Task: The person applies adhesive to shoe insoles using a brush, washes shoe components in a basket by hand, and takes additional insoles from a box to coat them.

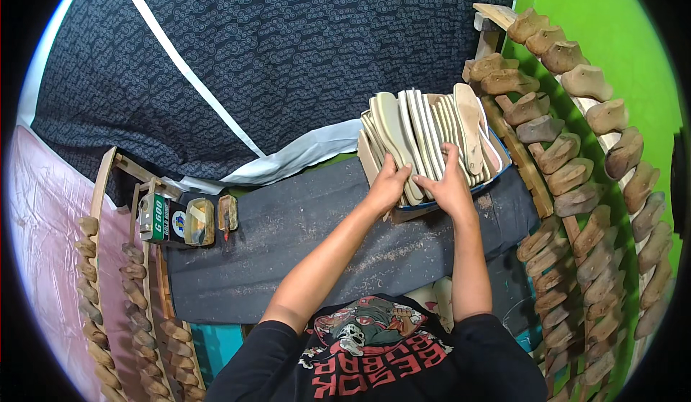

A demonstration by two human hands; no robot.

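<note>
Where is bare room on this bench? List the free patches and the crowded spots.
Free: the dark mat between the tins at its left end and the forearms, dusty but bare. Crowded: the box of insoles where the left hand and right hand rest, and the rack of wooden lasts on the right.

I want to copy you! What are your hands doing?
Left hand: fingers curled on the upright pale flat shoe insoles.
Right hand: fingers among them too.

Wooden shoe lasts [576, 150] on racks; glue tin [160, 218]; dark patterned cloth [288, 49].
</note>
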